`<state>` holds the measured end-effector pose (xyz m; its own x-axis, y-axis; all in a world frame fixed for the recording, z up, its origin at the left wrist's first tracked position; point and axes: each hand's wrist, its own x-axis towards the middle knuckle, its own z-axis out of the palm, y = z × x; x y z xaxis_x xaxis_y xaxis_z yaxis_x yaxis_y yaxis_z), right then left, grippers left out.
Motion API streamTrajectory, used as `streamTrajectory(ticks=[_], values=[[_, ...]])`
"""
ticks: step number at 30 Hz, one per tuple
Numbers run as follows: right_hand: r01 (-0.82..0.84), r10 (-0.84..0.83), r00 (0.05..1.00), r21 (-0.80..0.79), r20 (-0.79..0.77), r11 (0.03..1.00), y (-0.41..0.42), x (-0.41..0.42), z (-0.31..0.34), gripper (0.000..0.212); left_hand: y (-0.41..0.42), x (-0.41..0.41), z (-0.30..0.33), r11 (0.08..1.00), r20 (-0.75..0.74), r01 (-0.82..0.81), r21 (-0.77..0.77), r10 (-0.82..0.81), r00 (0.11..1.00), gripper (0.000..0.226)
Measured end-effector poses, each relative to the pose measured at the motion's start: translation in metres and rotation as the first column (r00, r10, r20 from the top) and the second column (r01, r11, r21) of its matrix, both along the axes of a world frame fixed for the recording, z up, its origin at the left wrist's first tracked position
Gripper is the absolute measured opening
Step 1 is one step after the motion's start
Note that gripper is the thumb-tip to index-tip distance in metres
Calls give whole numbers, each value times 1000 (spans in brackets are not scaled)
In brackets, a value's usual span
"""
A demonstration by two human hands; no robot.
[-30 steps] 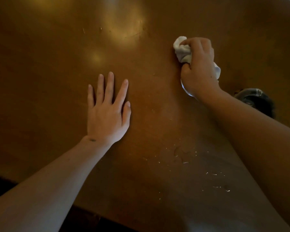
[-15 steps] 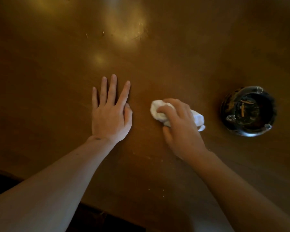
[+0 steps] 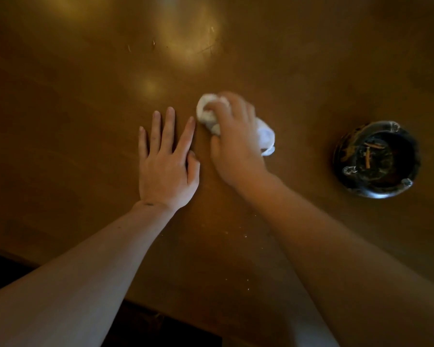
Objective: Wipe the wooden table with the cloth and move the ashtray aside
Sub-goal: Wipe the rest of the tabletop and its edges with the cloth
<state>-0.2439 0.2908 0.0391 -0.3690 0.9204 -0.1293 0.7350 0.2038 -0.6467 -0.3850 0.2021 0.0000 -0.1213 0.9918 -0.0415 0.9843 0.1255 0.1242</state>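
Note:
My right hand (image 3: 234, 144) is closed over a crumpled white cloth (image 3: 207, 113), pressing it on the wooden table (image 3: 73, 108) near the middle. The cloth sticks out past the fingertips and by the wrist side. Just left of it, my left hand (image 3: 164, 169) lies flat on the wood, palm down, fingers spread, holding nothing. A dark round ashtray (image 3: 376, 160) with cigarette butts inside stands on the table at the right, well apart from both hands.
Small pale crumbs (image 3: 246, 236) dot the wood between my forearms. The table's near edge (image 3: 161, 314) runs along the bottom, with dark floor below it. Bright light patches shine on the far tabletop.
My right hand swept the cloth from the far right down toward the middle, then left and slightly away, ending close to my left hand. The ashtray came into full view. The left hand stayed flat.

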Motion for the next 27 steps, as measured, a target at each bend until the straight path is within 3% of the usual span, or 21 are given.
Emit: streamTrajectory(ticks=[6,11,13,19,27], values=[[-107,110,993,-62,51,992,-55,67,3,46,3,0,1,1000,-28,-14,-18,13,1000,62],[182,-189,971,58,144,982,22,73,5,42,3,1,1,1000,-18,-12,-7,12,1000,63],[210,-219,966,78,135,975,44,53,4,42,3,1,1,1000,-24,-11,-8,10,1000,63],[-11,11,1000,2,17,1000,9,-4,3,41,2,1,2,1000,-13,-4,-16,4,1000,63],[-110,111,993,-21,36,994,-12,43,3,36,3,3,13,998,-18,6,-59,-7,1000,63]])
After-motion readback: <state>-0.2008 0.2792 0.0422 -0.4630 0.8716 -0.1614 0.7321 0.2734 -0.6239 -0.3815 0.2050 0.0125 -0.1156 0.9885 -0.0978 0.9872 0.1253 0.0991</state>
